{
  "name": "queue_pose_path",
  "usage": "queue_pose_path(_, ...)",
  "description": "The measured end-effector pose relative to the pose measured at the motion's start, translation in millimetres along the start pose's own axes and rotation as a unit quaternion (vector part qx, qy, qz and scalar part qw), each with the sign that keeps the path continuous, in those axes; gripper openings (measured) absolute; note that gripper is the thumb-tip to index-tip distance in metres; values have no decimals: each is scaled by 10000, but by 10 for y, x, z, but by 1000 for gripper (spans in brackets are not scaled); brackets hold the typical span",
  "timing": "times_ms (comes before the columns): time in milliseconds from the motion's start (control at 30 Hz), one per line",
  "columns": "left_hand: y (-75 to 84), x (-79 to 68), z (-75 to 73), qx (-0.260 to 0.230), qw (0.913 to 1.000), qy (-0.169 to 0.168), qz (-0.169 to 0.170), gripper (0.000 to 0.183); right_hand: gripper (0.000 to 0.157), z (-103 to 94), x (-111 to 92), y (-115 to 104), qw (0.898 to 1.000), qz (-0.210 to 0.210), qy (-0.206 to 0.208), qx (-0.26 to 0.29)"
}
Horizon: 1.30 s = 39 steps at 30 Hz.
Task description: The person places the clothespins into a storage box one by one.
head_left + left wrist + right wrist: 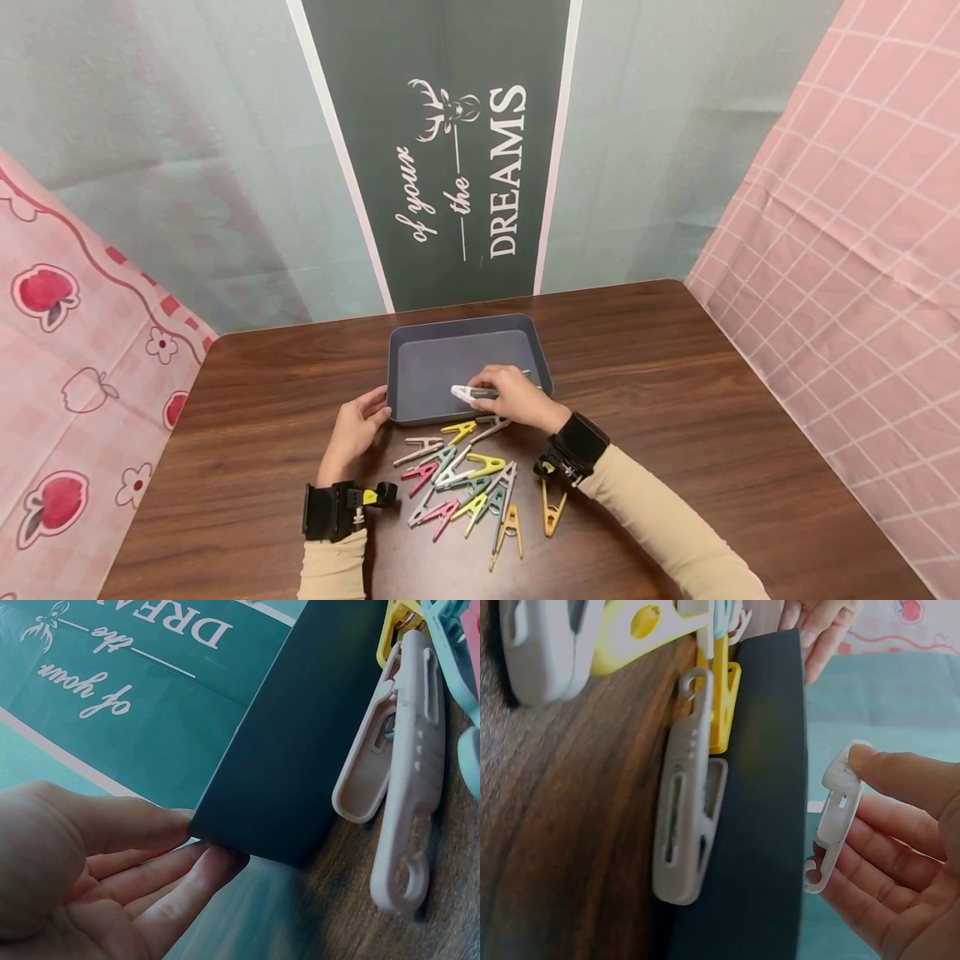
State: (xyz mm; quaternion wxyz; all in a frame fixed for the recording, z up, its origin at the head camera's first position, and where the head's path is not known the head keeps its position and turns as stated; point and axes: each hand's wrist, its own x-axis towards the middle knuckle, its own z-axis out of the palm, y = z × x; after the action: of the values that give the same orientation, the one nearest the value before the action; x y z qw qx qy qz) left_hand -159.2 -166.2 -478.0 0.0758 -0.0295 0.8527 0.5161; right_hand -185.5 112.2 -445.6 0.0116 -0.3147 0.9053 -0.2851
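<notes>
Pointing left, long axis crosswise, white clip (462, 392) pinched by right grip (517, 397); left grip (356, 423) holding tray (431, 367)

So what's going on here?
A person's right hand is holding a white plastic clothespin over the shallow, dark grey-blue rectangular tray. Their left hand touches the tray's near left corner. In front of the tray, plastic clothespins in yellow, pink, green, grey and other colours lie loosely jumbled on the brown wood-grain table; one orange-yellow clothespin sits apart on the right. The right hand hides part of the tray's interior.
</notes>
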Motion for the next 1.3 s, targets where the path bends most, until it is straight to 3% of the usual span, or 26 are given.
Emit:
queue_pose_path(400,-17,-5,2,113,9999,5,-50,46,21,163,103,107,9990,440,-8,60)
queue_pose_path(1300,-14,-1,-2,29,10000,2,21,46,26,196,118,142,9939,1067,-130,263)
